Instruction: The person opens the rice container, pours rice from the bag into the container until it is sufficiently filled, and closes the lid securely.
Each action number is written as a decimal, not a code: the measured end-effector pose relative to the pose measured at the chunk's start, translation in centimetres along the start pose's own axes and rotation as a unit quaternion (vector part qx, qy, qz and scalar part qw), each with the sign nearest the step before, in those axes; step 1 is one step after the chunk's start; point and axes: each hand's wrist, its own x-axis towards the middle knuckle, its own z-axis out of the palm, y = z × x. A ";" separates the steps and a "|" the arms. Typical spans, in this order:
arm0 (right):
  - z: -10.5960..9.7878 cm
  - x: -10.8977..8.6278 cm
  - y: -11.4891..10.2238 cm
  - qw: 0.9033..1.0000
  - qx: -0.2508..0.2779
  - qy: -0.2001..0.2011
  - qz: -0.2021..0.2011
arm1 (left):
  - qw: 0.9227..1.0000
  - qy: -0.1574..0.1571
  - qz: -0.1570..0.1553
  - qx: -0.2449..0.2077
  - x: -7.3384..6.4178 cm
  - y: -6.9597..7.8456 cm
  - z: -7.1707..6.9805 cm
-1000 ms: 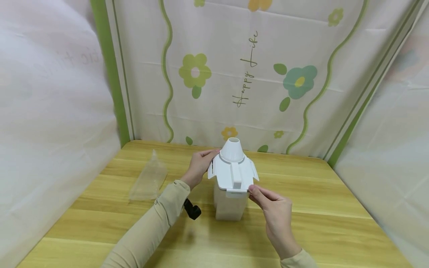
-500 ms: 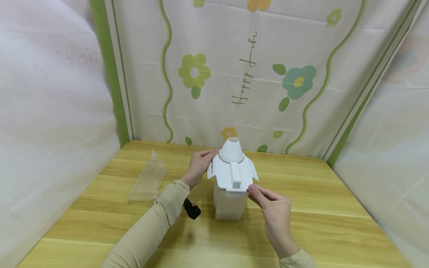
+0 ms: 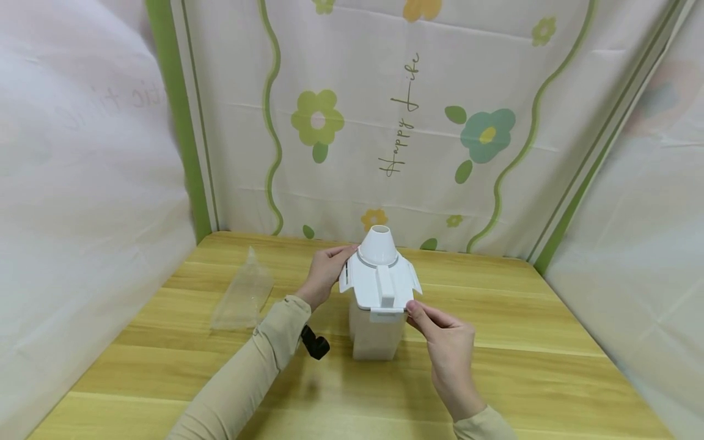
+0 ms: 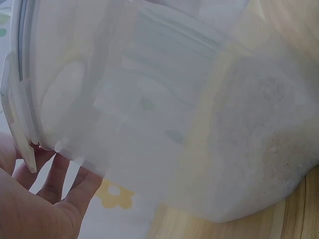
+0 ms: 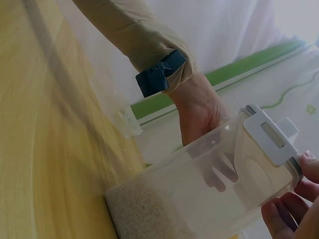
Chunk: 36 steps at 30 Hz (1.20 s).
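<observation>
A clear rice storage container (image 3: 375,339) stands upright on the table with a white lid (image 3: 367,290) on top. A white cone-shaped cap (image 3: 379,246) sits on the lid's far part. The lid's side clips (image 3: 415,281) flare outward. Through the clear wall in the right wrist view, rice (image 5: 142,209) fills the bottom. My left hand (image 3: 323,275) grips the lid's far left edge, its fingers (image 4: 82,191) reaching against the container's side. At the near right corner, my right hand (image 3: 452,348) pinches the lid's rim between thumb and fingers; the fingertips lie beneath the rim.
A crumpled clear plastic bag (image 3: 244,296) lies on the wooden table (image 3: 550,379) to the left. A black wrist mount (image 3: 315,343) sticks out from my left sleeve. Printed fabric (image 3: 352,122) hangs behind the table and at both sides.
</observation>
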 end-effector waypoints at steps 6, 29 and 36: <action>-0.2 0.3 0.3 1.000 -0.005 -0.008 -0.010 | 1.000 0.005 -0.001 0.004 0.1 0.0 0.0; -1.5 1.4 -1.1 0.969 -0.190 -0.076 -0.136 | 0.943 -0.059 0.238 0.226 -6.2 1.1 -1.5; -1.7 2.4 -1.1 0.905 -0.269 -0.123 -0.306 | 0.911 -0.033 0.299 0.281 -8.2 0.8 -2.1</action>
